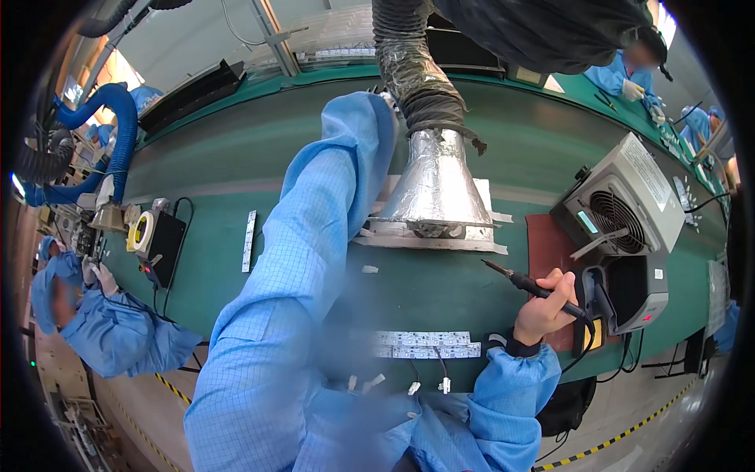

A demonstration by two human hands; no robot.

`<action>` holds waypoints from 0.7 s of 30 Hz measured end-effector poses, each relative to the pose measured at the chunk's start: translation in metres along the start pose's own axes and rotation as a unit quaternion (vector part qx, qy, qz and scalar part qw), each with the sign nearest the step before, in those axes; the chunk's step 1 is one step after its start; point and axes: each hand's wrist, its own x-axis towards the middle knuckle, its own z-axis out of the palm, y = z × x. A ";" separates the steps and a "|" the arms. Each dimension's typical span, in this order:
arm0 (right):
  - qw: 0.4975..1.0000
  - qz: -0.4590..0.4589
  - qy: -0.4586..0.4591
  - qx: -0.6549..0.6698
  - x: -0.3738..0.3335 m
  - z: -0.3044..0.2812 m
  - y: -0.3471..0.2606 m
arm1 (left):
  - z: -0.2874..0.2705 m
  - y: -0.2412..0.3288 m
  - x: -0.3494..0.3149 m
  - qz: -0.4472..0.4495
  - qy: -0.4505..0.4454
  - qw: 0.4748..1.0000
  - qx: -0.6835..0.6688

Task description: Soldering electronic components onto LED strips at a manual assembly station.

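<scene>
My right hand [544, 308] is closed around a soldering iron [525, 282], held like a pen. Its tip points up and left over the green mat [440, 291], below the foil-covered hood. My left arm in its blue checked sleeve [303, 228] reaches far forward, to the left of the duct. The left hand is mostly hidden beyond the cuff, so its fingers cannot be made out. Close in front of me lie white circuit board strips [429, 344] with short wires and small white connectors [445, 385] hanging at the near edge. Another strip [249, 241] lies alone on the left.
A silver fume hood [438, 185] hangs from a flexible duct [403, 47] at centre. On the right stand a grey box with a fan [621, 208] and a soldering station [629, 295]. A black soldering unit [163, 244] sits left. Co-workers [118, 322] work at left and far right.
</scene>
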 end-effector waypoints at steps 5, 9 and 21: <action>1.000 -0.002 -0.008 -0.004 -0.001 0.000 0.002 | 0.074 -0.038 0.033 -0.059 0.067 0.990 -0.109; 1.000 0.003 -0.014 -0.002 -0.001 -0.001 0.000 | 0.056 -0.043 0.050 -0.072 -0.064 0.986 -0.136; 0.999 0.033 -0.025 0.010 -0.006 0.007 0.002 | 0.108 -0.089 0.101 -0.105 -0.234 0.934 -0.249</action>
